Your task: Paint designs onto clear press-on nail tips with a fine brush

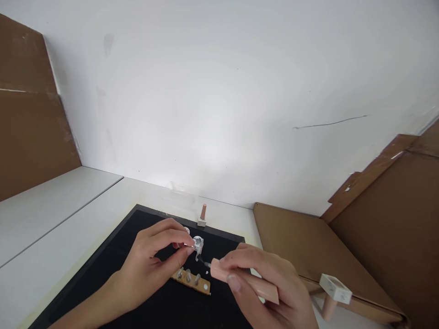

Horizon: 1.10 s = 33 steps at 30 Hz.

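Note:
My right hand (264,278) is closed around the long pink cap of a nail polish brush (245,279), its thin tip angled left. Between the thumb and fingertips of my left hand (156,256) is a small clear, shiny piece (198,244), partly covered by the fingers, so its exact kind is unclear. The brush tip is close to the lower end of this piece; whether they touch I cannot tell. Just below my left fingers lies a brown strip (194,281) carrying several clear nail tips. A black mat (137,233) lies under both hands.
At the mat's far edge stands a small white-based bottle with a pink cap (203,215). A similar white block with a pink cylinder (334,292) is at lower right, beside a flat cardboard box (308,242). Cardboard panels (30,105) flank the white wall (206,91).

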Available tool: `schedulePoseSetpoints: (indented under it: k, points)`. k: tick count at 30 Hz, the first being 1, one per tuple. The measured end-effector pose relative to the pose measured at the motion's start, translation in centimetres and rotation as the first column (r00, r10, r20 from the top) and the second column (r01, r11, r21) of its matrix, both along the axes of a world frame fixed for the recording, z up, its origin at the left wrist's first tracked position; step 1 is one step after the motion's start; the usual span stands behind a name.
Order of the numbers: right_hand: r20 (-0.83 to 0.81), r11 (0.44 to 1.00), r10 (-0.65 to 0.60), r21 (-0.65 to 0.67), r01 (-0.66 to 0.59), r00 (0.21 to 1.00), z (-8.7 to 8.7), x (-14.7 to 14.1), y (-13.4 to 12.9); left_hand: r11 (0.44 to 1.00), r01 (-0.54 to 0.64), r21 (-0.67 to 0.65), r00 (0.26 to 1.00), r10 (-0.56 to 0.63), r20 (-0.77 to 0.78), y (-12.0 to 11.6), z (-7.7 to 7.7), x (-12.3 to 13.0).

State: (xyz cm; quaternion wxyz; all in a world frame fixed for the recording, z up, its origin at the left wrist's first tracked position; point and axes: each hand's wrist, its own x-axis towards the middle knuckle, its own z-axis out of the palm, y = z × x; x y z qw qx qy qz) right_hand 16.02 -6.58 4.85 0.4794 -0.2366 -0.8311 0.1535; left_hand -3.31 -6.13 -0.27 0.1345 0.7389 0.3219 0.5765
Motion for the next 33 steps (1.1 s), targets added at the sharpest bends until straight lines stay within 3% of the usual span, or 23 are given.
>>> schedulePoseSetpoints:
  k: [11,21,29,33]
  points:
    - [0.003,1.0,-0.009,-0.019,0.009,1.0,0.1,-0.1,0.2,1.0,0.004,0.015,1.0,-0.004,-0.017,0.0,0.2,0.0]
    - [0.007,0.989,-0.145,0.01,0.145,0.989,-0.9,0.1,0.4,0.998,0.009,0.057,0.999,-0.007,-0.039,-0.3,0.1,-0.1]
    - [0.078,0.998,0.008,0.055,-0.012,0.997,0.2,0.0,-0.1,0.999,-0.009,0.051,0.999,0.011,-0.03,0.0,0.5,0.1]
    - [0.106,0.998,-0.043,0.059,0.037,0.993,-0.3,-0.2,0.2,0.999,-0.006,0.045,0.999,0.008,-0.034,0.0,0.3,0.1]
